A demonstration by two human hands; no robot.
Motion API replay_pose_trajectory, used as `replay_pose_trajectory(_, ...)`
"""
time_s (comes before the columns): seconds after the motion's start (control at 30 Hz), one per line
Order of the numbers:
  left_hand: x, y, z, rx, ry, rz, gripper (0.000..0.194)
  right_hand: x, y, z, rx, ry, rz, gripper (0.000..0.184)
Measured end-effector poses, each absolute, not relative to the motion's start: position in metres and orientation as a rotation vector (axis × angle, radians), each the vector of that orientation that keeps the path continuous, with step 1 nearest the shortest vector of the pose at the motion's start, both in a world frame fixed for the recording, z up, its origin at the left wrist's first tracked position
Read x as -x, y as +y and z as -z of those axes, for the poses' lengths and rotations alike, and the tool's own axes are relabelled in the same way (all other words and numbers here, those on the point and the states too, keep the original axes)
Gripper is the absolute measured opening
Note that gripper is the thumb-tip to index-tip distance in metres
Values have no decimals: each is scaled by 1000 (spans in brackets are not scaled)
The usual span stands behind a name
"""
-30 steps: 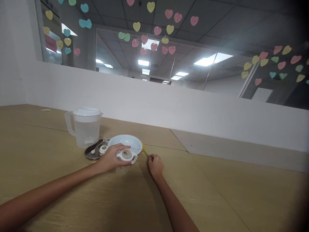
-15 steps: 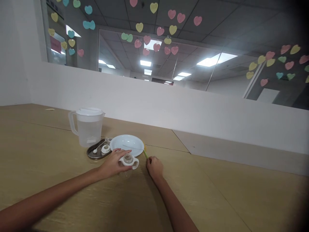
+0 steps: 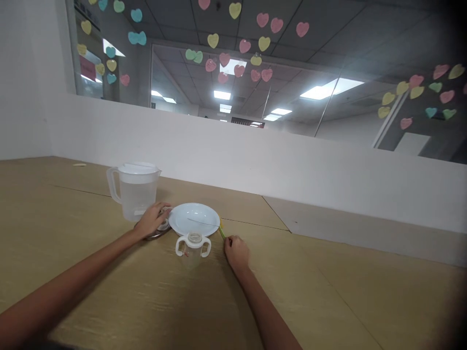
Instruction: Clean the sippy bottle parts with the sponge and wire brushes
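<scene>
My left hand (image 3: 152, 221) reaches over the dark metal tray (image 3: 157, 235), fingers stretched out and apart above a white ring-shaped lid (image 3: 164, 225) that it partly hides. I cannot see it gripping anything there. In front of the plate stands a clear baby bottle (image 3: 194, 247) with two white handles, upright, its mouth uncovered. My right hand (image 3: 237, 253) rests on the table at the plate's right side, closed round a thin green stick (image 3: 222, 233). A yellow part shows near the plate rim, and a thin dark line runs from there across the plate.
A white shallow plate (image 3: 195, 214) sits behind the bottle. To the left, behind the tray, stands a lidded translucent pitcher (image 3: 138, 194) with liquid in it. A small pale piece (image 3: 79, 165) lies at the table's far left. A white wall (image 3: 204, 146) rises behind the table.
My left hand has let go of the bottle, which now stands on the table, and has moved left over the tray. My right hand keeps its hold on the green stick.
</scene>
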State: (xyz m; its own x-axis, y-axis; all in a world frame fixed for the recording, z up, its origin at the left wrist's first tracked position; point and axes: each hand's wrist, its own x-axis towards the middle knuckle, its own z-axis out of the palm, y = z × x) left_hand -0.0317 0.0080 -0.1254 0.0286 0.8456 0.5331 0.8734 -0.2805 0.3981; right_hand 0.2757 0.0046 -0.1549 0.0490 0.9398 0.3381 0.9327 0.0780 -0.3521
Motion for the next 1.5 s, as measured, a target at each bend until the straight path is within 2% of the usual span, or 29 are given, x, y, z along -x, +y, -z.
replay_pose_trajectory(0.3, 59, 45, 137, 2246, -2129, 589, 12, -264, 0, 130, 1686, -1776, -138, 31)
replay_pose_trajectory(0.43, 53, 47, 135, 2234, -2176, 494, 19, -254, 11, 121, 1659, -1814, -198, 34)
replay_pose_trajectory(0.53, 54, 45, 130, 2198, -2175, 501, 12, -248, 19, 117, 1666, -1822, -222, 31)
replay_pose_trajectory(0.67, 62, 33, 116, 2150, -2127, 583, 33, -245, 26, 117, 1618, -1814, -251, 17)
replay_pose_trajectory(0.87, 67, 12, 77, 2178, -2021, 719, 47, -246, 27, 113, 1488, -1746, -331, 16)
replay_pose_trajectory(1.07, 38, 12, 42, 2288, -1844, 1103, 44, -226, 37, 82, 1354, -1723, -438, 18)
replay_pose_trajectory(1.27, 12, 43, 43, 2367, -1808, 1536, 33, -187, 51, 68, 1257, -1794, -622, 21)
replay_pose_trajectory(1.37, 2, 62, 48, 2464, -1802, 1674, 29, -176, 59, 72, 1230, -1820, -686, 29)
replay_pose_trajectory(1.5, -10, 74, 48, 2609, -1672, 1783, 28, -176, 60, 63, 1249, -1739, -619, 48)
